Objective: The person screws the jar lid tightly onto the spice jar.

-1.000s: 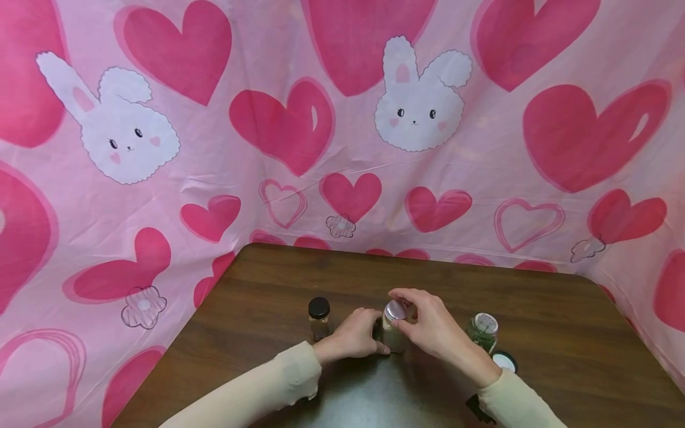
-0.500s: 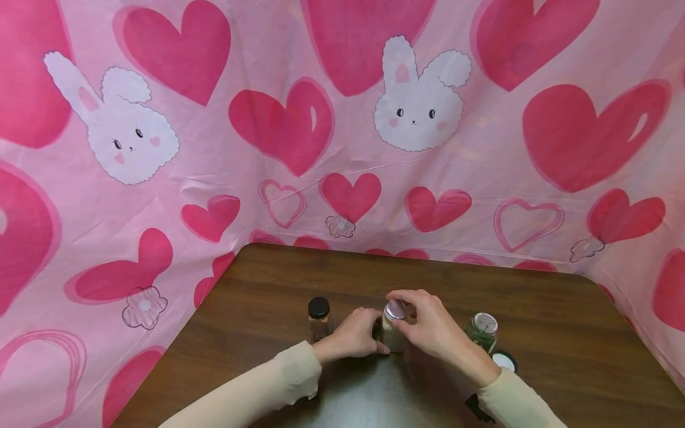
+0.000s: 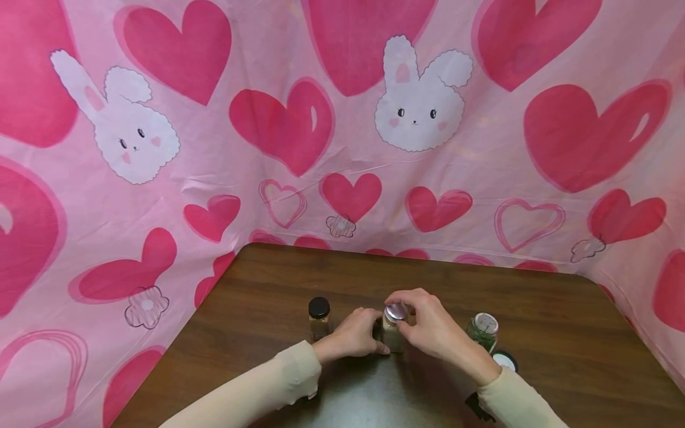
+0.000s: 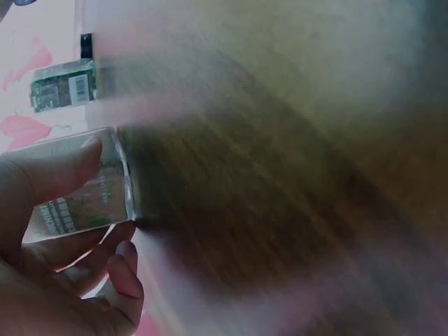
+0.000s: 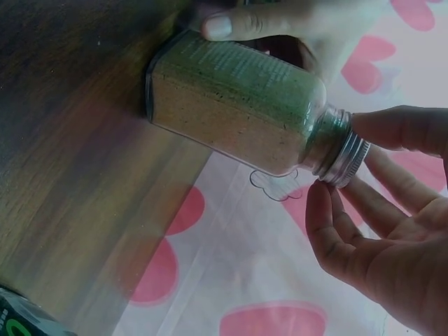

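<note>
A clear, square-sided spice jar [image 3: 393, 340] with tan seasoning stands upright on the wooden table. My left hand [image 3: 355, 334] grips its body from the left, the thumb lying along one side in the left wrist view. The thumb and fingertips of my right hand [image 3: 430, 324] pinch the silver metal lid [image 5: 345, 162] on top. In the right wrist view, part of the threaded neck shows between the lid and the jar's shoulder. Printed lettering is visible on the glass.
A brown spice jar with a black lid [image 3: 319, 308] stands to the left. A jar of green herbs [image 3: 483, 334] stands to the right, beside a round black lid [image 3: 505, 360] with a white inside. A dark item [image 3: 478, 408] lies partly under the right sleeve.
The right fingers have shifted slightly round the metal lid, which now looks a little tilted. The left hand and the jar body stay in place.
</note>
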Tool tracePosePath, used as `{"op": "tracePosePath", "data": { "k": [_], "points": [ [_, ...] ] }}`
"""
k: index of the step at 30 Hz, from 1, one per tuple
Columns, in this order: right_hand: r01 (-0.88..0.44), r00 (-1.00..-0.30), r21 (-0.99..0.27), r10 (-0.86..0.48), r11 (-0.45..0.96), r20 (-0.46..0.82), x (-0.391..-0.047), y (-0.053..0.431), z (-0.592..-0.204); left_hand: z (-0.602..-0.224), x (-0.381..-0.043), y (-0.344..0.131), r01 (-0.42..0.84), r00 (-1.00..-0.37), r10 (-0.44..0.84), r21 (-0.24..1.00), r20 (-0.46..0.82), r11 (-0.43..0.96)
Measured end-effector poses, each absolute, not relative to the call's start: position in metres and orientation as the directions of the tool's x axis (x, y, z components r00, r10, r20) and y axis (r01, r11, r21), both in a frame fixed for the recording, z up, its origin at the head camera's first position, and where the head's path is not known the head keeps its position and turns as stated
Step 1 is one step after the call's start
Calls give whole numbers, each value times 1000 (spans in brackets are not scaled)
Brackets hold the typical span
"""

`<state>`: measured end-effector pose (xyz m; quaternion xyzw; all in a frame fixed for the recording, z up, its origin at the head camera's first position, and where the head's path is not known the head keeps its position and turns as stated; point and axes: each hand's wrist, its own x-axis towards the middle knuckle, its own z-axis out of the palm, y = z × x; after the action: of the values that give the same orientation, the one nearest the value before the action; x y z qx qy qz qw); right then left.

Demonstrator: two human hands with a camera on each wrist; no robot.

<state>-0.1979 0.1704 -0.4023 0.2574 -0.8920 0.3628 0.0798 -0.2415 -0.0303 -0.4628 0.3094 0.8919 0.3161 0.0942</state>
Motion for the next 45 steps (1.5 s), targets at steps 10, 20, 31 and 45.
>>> {"op": "tracePosePath", "data": {
  "k": [10,20,31,45],
  "points": [
    [-500,-865,-630,-385,594,323,-192,171,-406,-461,-246,-33,490,-782,623,624,6,609],
    [-418,-909,-654,-287,630,303,-190,176,-411,-473,-255,-34,529,-758,651,611,29,589],
    [-434,-901,-664,-290,609,324,-192,175,-414,-466,-250,-32,470,-785,619,638,-14,611],
    [-463,-886,-645,-315,608,340,-195,176,-414,-464,-248,-31,480,-785,620,627,-5,613]
  ]
}}
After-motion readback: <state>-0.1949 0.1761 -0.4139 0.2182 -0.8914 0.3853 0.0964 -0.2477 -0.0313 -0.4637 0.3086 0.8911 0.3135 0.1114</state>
